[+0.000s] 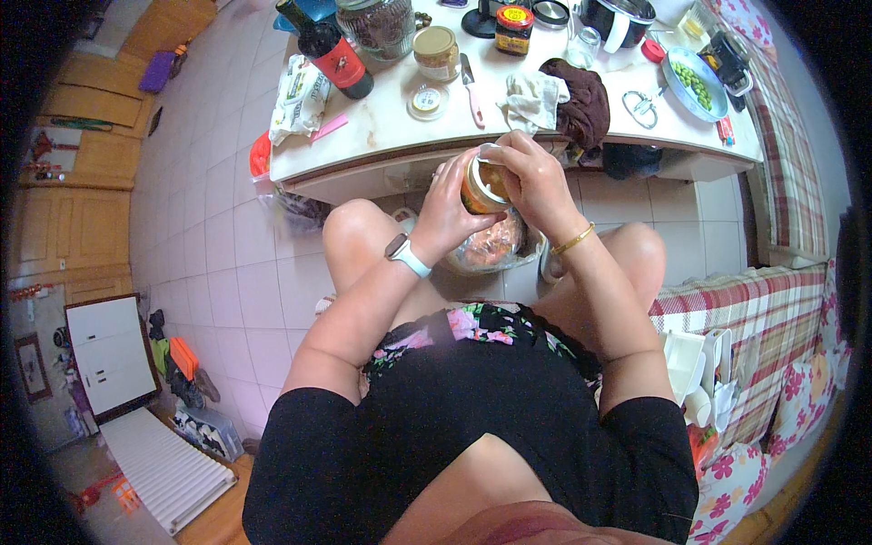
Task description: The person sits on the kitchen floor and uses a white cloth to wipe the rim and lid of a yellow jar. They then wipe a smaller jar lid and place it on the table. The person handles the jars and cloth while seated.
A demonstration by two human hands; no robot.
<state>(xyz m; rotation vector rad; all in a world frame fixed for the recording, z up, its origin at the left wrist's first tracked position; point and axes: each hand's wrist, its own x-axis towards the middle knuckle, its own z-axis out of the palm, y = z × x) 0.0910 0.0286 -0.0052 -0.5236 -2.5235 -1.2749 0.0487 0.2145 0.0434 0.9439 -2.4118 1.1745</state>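
Note:
My left hand, with a watch on a pale strap, is wrapped around a small jar above my lap. The jar has a white rim and brownish-orange contents, and it tilts towards my right hand. At its top edge, my right hand pinches a whitish seal or film that is partly lifted from the rim. The fingers of both hands hide much of the jar. Below them, between my knees, a clear plastic bag with orange-pink stuff inside stands on the tiled floor.
On the table before me are a wine bottle, a capped jar, a round lid, a pink-handled knife, a white cloth, a dark brown cloth and a bowl of green fruit. A plaid-covered seat stands right.

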